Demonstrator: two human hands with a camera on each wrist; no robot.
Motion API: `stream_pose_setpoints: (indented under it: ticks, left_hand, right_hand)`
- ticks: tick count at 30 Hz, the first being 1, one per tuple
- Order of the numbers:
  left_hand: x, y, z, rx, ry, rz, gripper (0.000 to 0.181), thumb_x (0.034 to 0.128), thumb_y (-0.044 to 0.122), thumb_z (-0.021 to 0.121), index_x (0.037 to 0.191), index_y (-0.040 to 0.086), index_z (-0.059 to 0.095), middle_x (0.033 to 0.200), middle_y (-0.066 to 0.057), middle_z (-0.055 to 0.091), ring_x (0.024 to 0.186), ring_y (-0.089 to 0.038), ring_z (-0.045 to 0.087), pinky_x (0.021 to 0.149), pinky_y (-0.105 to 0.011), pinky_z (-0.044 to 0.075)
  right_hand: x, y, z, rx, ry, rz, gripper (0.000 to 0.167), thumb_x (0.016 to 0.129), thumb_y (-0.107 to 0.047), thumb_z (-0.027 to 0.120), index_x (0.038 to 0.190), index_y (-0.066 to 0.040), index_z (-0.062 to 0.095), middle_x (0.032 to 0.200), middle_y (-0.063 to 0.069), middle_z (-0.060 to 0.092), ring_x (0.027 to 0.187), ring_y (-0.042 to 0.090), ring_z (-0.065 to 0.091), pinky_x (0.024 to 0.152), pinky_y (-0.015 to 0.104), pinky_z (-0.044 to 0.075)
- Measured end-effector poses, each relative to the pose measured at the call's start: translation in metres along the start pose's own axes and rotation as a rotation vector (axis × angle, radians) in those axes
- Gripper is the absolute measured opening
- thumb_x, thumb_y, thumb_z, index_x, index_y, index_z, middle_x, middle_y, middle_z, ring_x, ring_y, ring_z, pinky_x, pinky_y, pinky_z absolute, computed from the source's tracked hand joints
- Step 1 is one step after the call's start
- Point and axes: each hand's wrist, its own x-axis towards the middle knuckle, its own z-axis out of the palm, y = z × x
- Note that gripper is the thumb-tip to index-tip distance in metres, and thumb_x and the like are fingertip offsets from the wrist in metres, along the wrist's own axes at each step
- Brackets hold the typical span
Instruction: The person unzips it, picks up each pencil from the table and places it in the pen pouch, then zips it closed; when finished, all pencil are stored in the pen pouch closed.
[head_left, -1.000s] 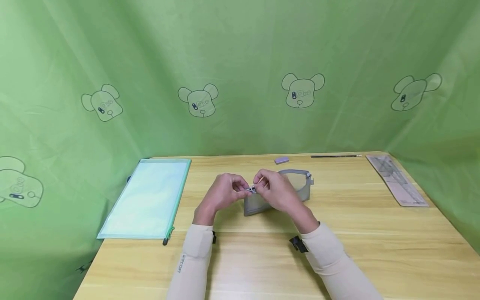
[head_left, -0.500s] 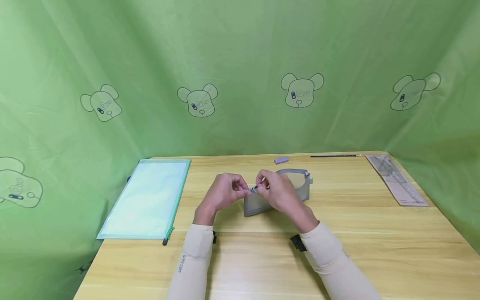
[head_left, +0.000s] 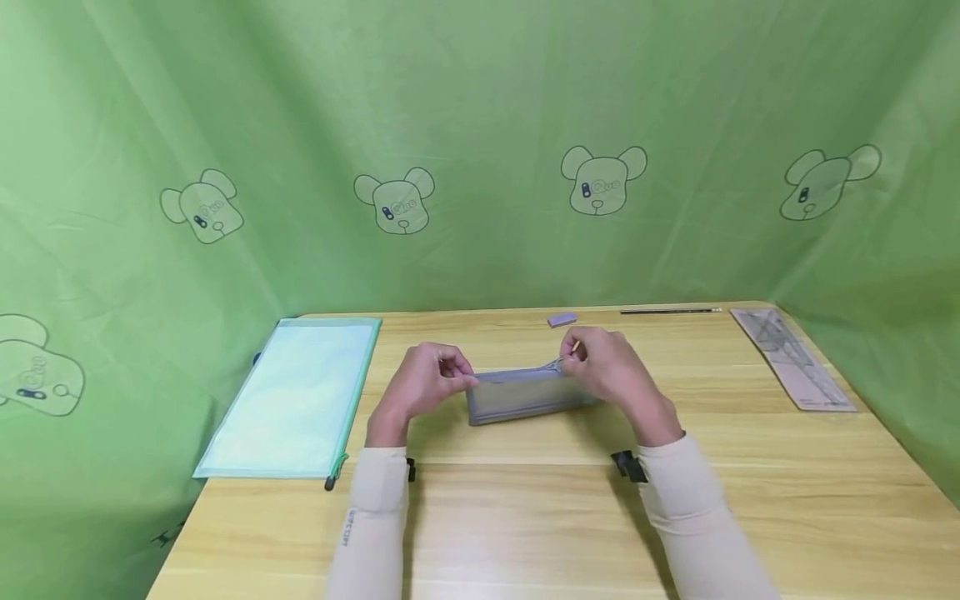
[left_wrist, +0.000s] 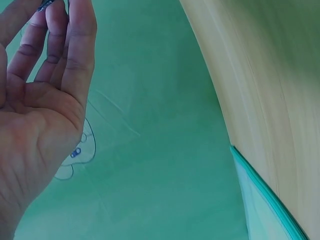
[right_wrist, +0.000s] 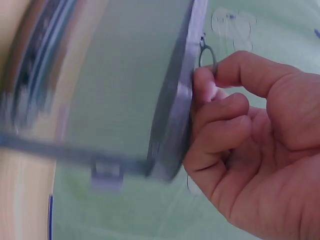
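Observation:
A grey see-through pencil case (head_left: pixel 517 398) with a zip along its top edge stands on the table between my hands. At its upper left corner my left hand (head_left: pixel 420 385) pinches the edge between thumb and fingers. Farther along the zip, my right hand (head_left: pixel 613 371) pinches the ring-shaped zip pull (head_left: pixel 553 365) and hides the case's right end. The right wrist view shows thumb and forefinger on that ring (right_wrist: pixel 201 57), the other fingers curled against the case's side. A small dark piece of the case (left_wrist: pixel 46 5) shows at the left fingertips in the left wrist view.
On the left lies a pale blue zip folder (head_left: pixel 292 400) with a green edge. Behind the case are a purple eraser (head_left: pixel 562 320) and a dark pencil (head_left: pixel 667 312). A ruler set in a flat pack (head_left: pixel 791 358) lies at right. Green curtains surround the table (head_left: pixel 510 533).
My right hand has slid the zip pull rightward along the case's top, and the gaping top edge has drawn together. My left hand has shifted slightly left, still pinching the corner.

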Motion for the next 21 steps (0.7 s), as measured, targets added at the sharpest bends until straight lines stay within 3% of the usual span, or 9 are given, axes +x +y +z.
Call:
stream_pose_setpoints:
  ticks: [8,14,21]
  left_hand:
    - [-0.004,-0.004,-0.011,-0.010,-0.007,-0.045,0.005,0.0910,0.012,0.086,0.089,0.011,0.081,0.083,-0.002,0.075,0.078,-0.015,0.064,0.072,-0.028,0.055]
    - [-0.005,-0.006,-0.015,-0.020,-0.024,-0.031,0.005,0.0909,0.011,0.086,0.090,0.011,0.082,0.084,-0.002,0.076,0.079,-0.014,0.065,0.076,-0.029,0.056]
    - [-0.005,-0.005,-0.015,-0.018,-0.037,-0.028,0.004,0.0907,0.010,0.086,0.092,0.010,0.082,0.086,-0.003,0.077,0.080,-0.015,0.066,0.078,-0.031,0.057]
  right_hand:
    - [-0.007,0.026,-0.030,0.006,-0.026,0.024,0.004,0.095,-0.007,0.066,0.097,-0.006,0.069,0.094,0.012,0.070,0.083,0.024,0.062,0.068,0.032,0.049]
    - [-0.010,0.048,-0.050,-0.027,-0.036,0.012,0.006,0.095,-0.007,0.065,0.096,-0.006,0.070,0.092,0.011,0.069,0.084,0.023,0.061,0.069,0.033,0.048]
    - [-0.010,0.050,-0.052,-0.092,-0.061,-0.045,0.003,0.096,-0.008,0.064,0.096,-0.006,0.067,0.089,0.008,0.067,0.083,0.022,0.059,0.071,0.034,0.047]
